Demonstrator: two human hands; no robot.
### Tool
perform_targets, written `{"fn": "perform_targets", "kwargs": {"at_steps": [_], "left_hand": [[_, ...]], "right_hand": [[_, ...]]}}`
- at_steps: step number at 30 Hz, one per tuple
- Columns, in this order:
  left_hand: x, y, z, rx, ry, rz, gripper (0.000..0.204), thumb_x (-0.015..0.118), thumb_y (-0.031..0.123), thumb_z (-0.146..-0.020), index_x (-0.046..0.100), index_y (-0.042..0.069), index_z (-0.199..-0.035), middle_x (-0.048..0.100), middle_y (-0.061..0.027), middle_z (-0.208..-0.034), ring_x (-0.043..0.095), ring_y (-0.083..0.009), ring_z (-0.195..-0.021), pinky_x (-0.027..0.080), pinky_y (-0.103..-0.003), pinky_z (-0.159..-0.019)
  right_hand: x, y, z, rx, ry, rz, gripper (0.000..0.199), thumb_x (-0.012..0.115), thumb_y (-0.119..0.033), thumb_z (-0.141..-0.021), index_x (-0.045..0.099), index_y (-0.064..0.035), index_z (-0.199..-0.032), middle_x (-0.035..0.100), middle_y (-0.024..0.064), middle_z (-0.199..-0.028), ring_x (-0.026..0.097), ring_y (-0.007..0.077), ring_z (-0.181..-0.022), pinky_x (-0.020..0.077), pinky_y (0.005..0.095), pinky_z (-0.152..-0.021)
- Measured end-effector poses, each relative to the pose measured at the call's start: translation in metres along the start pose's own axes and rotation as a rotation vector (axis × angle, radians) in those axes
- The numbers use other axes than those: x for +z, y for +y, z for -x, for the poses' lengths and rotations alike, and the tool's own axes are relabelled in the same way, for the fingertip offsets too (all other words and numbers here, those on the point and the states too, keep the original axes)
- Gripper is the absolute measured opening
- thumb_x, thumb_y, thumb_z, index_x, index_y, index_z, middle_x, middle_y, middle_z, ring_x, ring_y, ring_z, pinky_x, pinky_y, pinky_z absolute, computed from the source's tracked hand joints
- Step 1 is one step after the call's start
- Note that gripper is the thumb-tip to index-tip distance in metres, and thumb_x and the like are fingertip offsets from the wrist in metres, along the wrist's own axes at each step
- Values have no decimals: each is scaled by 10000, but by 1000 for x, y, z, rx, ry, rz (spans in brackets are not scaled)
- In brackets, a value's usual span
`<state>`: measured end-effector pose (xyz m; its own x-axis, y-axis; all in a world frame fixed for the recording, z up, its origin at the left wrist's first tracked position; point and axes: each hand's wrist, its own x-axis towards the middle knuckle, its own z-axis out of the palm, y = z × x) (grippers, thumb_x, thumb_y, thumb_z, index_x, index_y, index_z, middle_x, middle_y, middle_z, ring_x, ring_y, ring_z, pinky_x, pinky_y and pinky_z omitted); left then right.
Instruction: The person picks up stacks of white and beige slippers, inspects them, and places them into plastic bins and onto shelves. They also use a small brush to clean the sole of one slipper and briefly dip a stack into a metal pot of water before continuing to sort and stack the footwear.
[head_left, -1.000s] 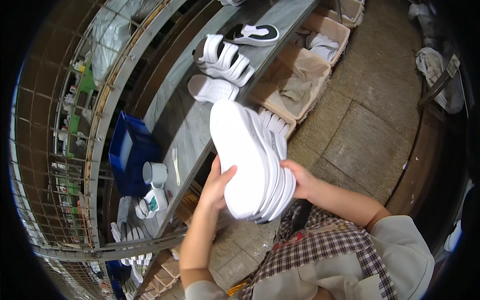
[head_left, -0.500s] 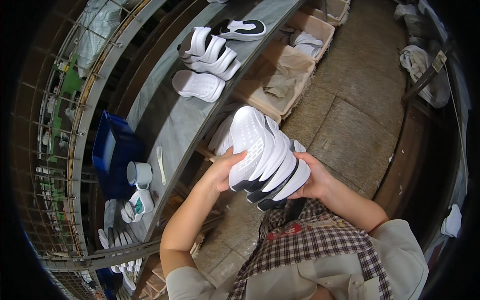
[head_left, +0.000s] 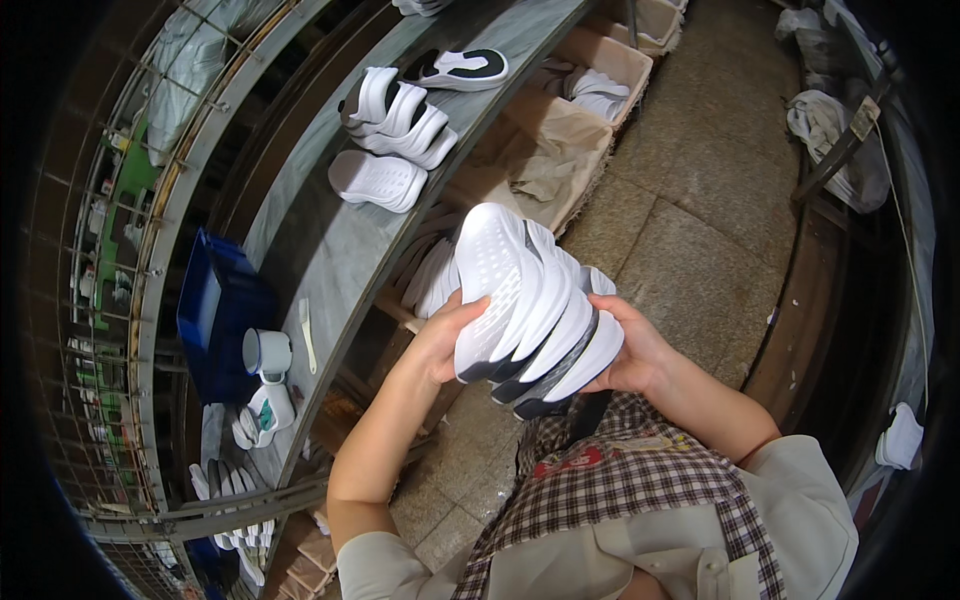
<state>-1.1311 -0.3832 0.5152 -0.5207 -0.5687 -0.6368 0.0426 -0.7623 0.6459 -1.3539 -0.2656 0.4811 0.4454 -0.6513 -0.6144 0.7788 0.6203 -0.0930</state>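
Observation:
Between my two hands, above the floor, is a stack of white shoe soles (head_left: 555, 310) with black parts along their lower ends. My left hand (head_left: 452, 338) grips the stack's left side, its thumb lying on the dotted face of the outermost sole. On the other side my right hand (head_left: 630, 345) clasps the last sole, thumb on top; some of its fingers are hidden behind the stack. To the left, on the grey bench, rest a single white sole (head_left: 378, 181), a leaning group of white soles (head_left: 400, 120) and a sole with a black-and-white underside (head_left: 460, 68).
The long grey bench (head_left: 335, 250) carries a blue bin (head_left: 222, 320), a white mug (head_left: 267, 352), a white-handled brush (head_left: 307, 335) and a white container with green inside (head_left: 265, 415). Lined crates (head_left: 545, 165) stand beneath its edge. Wire mesh borders the left; bagged cloth (head_left: 830, 130) lies right.
The bench and its contents have shifted slightly left and down in the view. Both hands keep their hold on the stack, which has barely moved.

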Motion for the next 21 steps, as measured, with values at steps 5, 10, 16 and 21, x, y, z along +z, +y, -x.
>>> {"fn": "perform_targets", "kwargs": {"at_steps": [5, 10, 16, 21], "left_hand": [[5, -14, 7, 255, -93, -26, 714, 574, 73, -859, 157, 52, -1438, 377, -211, -1370, 438, -339, -1241, 437, -463, -995], [-7, -22, -1, 346, -252, 191, 666, 640, 166, -840, 297, -10, -1382, 458, -194, -1327, 493, -335, -1194, 448, -465, -982], [-5, -29, -10, 443, -162, 241, 651, 641, 283, -848, 360, 28, -1377, 428, -176, -1373, 490, -323, -1190, 476, -491, -932], [1, -28, -16, 461, -196, 275, 652, 638, 286, -850, 358, 28, -1379, 420, -177, -1377, 487, -323, -1191, 476, -494, -931]], "right_hand": [[10, -1, 6, -340, -116, 184, 764, 641, -356, -811, 249, -70, -1402, 361, 182, -1386, 364, 321, -1277, 317, 503, -1036], [31, 0, 28, -704, -84, 471, 969, 694, -279, -806, 3, -12, -1431, 274, 237, -1401, 330, 312, -1295, 320, 444, -1055], [40, -16, 42, -793, -279, 531, 912, 676, -267, -842, 49, -4, -1451, 254, 204, -1434, 298, 292, -1320, 274, 418, -1083], [36, -11, 29, -856, -253, 614, 924, 656, -341, -859, 32, -10, -1455, 229, 206, -1455, 276, 294, -1334, 257, 418, -1091]]}}
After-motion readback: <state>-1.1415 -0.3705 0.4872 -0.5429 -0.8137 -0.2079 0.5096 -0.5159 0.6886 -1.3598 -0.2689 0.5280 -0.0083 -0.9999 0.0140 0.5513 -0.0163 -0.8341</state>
